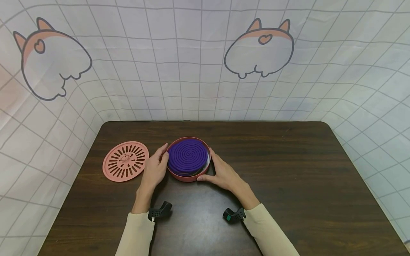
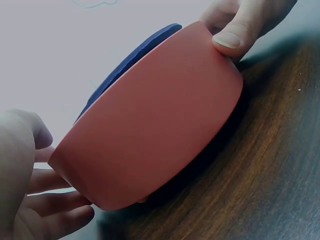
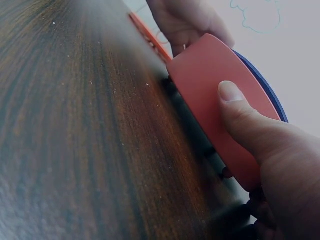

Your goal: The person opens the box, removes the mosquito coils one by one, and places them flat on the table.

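A round coral-pink mosquito coil box [image 1: 189, 179] is held between my two hands. Purple spiral mosquito coils [image 1: 188, 155] lie in it, standing slightly above the rim, with a pale sheet showing at the right inside. My left hand [image 1: 156, 170] grips the box's left side; in the left wrist view its fingers [image 2: 62, 202] reach round the lower edge. On the right, my right hand [image 1: 225, 174] grips the wall, its thumb [image 3: 235, 102] across the front and the other fingers mostly hidden behind. Small feet show under the box in the right wrist view.
Left of my left hand lies a slotted pink lid [image 1: 112, 155], close to the fingers, on the dark wooden table [image 1: 288, 177]. White grid-patterned cloth [image 1: 198, 71] rises behind and at both sides. Black wrist cameras [image 1: 160, 210] sit at both cuffs.
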Demonstrator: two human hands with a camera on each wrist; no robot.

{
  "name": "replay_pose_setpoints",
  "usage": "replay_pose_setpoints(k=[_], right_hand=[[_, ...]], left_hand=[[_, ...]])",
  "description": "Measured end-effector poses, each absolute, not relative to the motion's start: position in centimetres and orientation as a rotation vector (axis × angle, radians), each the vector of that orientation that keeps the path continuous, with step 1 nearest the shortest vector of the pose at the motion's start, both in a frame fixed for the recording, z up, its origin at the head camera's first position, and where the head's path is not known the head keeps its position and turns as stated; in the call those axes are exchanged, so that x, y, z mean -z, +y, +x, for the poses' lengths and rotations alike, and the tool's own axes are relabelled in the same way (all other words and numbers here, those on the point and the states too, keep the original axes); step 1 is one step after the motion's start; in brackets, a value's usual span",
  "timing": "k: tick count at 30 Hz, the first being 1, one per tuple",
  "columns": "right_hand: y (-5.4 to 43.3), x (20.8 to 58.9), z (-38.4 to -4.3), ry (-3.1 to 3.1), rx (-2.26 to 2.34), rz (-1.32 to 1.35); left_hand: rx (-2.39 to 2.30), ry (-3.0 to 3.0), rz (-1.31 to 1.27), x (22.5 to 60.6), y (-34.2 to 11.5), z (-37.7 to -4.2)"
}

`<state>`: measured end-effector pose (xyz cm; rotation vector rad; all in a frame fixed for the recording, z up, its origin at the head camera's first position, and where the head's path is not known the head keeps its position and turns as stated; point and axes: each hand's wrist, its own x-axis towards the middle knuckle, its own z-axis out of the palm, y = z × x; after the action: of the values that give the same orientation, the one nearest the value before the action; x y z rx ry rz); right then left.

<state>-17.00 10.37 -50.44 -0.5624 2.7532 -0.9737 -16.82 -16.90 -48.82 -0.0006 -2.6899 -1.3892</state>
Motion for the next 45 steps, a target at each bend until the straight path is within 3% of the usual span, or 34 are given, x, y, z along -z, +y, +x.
replay_pose_setpoints(k=[45], right_hand=[[10.39, 50.58, -17.02, 2.748, 0.982, -0.573]], left_hand=[[1.363, -2.661, 0.003, 49.19, -16.52, -16.87]])
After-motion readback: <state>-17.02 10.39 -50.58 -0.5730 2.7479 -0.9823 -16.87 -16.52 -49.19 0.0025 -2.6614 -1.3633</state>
